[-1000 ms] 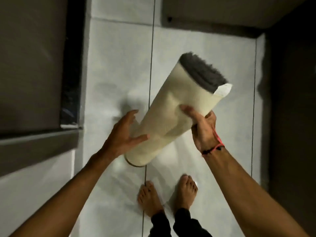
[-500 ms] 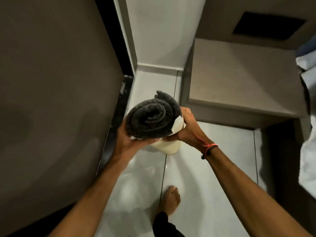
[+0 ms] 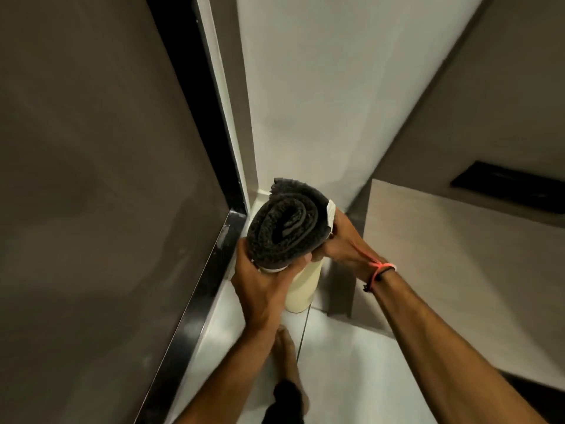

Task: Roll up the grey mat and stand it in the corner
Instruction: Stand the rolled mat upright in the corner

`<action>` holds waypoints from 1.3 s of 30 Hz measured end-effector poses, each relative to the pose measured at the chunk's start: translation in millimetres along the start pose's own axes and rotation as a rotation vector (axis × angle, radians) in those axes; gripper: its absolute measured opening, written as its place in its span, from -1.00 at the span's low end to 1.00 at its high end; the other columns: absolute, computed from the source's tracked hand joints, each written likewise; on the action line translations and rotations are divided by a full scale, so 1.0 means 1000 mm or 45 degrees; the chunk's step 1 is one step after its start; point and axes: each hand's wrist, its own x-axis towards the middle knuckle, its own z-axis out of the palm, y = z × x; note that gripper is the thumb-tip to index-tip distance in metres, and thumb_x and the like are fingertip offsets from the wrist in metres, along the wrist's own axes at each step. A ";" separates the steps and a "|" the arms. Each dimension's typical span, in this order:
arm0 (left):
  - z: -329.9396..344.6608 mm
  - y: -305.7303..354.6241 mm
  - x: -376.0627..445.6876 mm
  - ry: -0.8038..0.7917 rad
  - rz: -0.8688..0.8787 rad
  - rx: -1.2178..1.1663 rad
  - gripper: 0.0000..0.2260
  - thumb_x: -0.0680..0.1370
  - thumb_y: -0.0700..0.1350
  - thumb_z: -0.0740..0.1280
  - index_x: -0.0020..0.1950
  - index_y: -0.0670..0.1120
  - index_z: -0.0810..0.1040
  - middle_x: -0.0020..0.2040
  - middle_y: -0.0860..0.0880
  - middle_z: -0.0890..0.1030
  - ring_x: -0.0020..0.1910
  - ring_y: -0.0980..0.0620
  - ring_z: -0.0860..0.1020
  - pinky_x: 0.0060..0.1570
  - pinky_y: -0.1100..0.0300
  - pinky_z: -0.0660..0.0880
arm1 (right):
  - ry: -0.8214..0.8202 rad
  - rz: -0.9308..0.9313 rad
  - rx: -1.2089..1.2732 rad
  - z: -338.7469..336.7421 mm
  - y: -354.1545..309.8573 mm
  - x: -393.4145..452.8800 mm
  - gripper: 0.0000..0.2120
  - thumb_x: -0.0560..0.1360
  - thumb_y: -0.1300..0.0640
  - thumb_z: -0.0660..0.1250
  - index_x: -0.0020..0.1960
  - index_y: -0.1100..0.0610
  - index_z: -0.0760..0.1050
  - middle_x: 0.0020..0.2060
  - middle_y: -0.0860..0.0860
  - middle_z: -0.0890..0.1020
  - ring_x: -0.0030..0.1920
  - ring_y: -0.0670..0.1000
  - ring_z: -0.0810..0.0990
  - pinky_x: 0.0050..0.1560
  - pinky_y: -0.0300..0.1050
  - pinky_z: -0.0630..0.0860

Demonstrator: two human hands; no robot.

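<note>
The grey mat (image 3: 287,224) is rolled into a tight upright cylinder, its dark grey pile spiralling at the top end and its cream backing on the outside. My left hand (image 3: 263,286) wraps around the roll's near side just under the top. On the far right side my right hand (image 3: 342,240), with a pink thread at the wrist, grips the same upper part. The roll stands nearly vertical, its lower end low over the white floor tile (image 3: 351,377); contact is hidden. It is close to the corner (image 3: 255,191) where the dark door frame meets the white wall.
A dark panel with a glossy black frame (image 3: 211,270) runs along the left. A beige low cabinet or ledge (image 3: 458,255) stands to the right of the corner. My bare foot (image 3: 284,356) rests on the tile just behind the roll.
The roll went from tilted in mid-air to upright, and I have carried it forward to the corner. Both hands stay on its upper part.
</note>
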 end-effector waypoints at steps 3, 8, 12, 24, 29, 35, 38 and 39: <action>0.023 0.000 0.030 0.043 -0.044 0.004 -0.30 0.12 0.19 0.64 0.12 0.53 0.38 0.06 0.62 0.50 0.11 0.58 0.49 -0.01 0.64 0.46 | -0.002 0.049 -0.006 -0.005 0.019 0.047 -0.10 0.07 0.60 0.39 0.37 0.15 0.45 0.07 -0.04 0.66 0.15 0.08 0.62 -0.13 -0.15 0.68; 0.063 -0.017 0.104 0.088 -0.151 0.046 -0.22 0.09 0.26 0.63 0.26 0.28 0.44 0.15 0.41 0.55 0.18 0.33 0.54 0.20 0.16 0.58 | -0.003 0.132 0.078 -0.012 0.043 0.131 -0.33 0.34 0.59 0.32 0.18 -0.09 0.59 -0.20 0.05 0.74 -0.22 0.00 0.69 -0.29 0.12 0.68; 0.080 -0.035 0.159 0.126 -0.285 0.152 -0.12 0.10 0.28 0.64 0.31 -0.03 0.47 0.21 0.06 0.63 0.19 0.08 0.62 0.16 0.08 0.62 | -0.079 0.217 0.109 -0.010 0.052 0.195 -0.32 0.25 0.65 0.28 0.08 -0.06 0.59 -0.35 0.00 0.67 -0.44 -0.11 0.60 -0.52 -0.19 0.53; 0.106 -0.069 0.290 0.231 -0.555 0.421 -0.27 0.29 0.06 0.66 0.37 -0.10 0.49 0.26 -0.12 0.64 0.24 -0.14 0.61 0.09 0.16 0.54 | 0.099 0.415 0.316 0.024 0.060 0.310 -0.63 0.00 0.40 0.20 -0.39 0.00 0.55 -0.59 -0.07 0.57 -0.50 -0.09 0.53 -0.46 -0.25 0.47; 0.114 -0.069 0.303 0.232 -0.611 0.414 -0.33 0.35 -0.03 0.63 0.37 -0.17 0.48 0.28 -0.17 0.63 0.26 -0.15 0.59 0.03 0.23 0.45 | 0.166 0.385 0.264 0.026 0.053 0.314 -0.71 0.31 0.45 0.32 -0.45 0.11 0.47 -0.66 -0.05 0.50 -0.59 -0.11 0.43 -0.52 -0.30 0.43; 0.113 -0.049 0.306 0.098 -0.582 0.576 0.08 0.13 0.48 0.21 0.43 -0.23 0.40 0.27 -0.27 0.59 0.28 -0.27 0.56 0.19 -0.02 0.52 | 0.217 0.434 0.290 0.027 0.046 0.322 -0.64 0.45 0.51 0.33 -0.42 0.18 0.46 -0.71 -0.05 0.48 -0.66 -0.12 0.38 -0.54 -0.24 0.38; 0.106 -0.037 0.308 0.014 -0.638 0.562 -0.11 0.37 0.30 0.46 0.47 -0.26 0.33 0.36 -0.33 0.52 0.39 -0.32 0.46 0.30 0.01 0.52 | 0.186 0.488 0.228 0.025 0.041 0.319 -0.67 0.41 0.49 0.33 -0.42 0.17 0.46 -0.62 0.01 0.52 -0.55 -0.02 0.45 -0.40 -0.12 0.45; 0.106 -0.033 0.308 -0.089 -0.673 0.550 -0.17 0.47 0.13 0.50 0.49 -0.37 0.25 0.40 -0.44 0.43 0.46 -0.39 0.35 0.23 0.18 0.54 | 0.143 0.524 0.189 0.023 0.038 0.317 -0.71 0.37 0.51 0.31 -0.38 0.18 0.49 -0.52 0.08 0.56 -0.45 0.05 0.51 -0.31 -0.05 0.51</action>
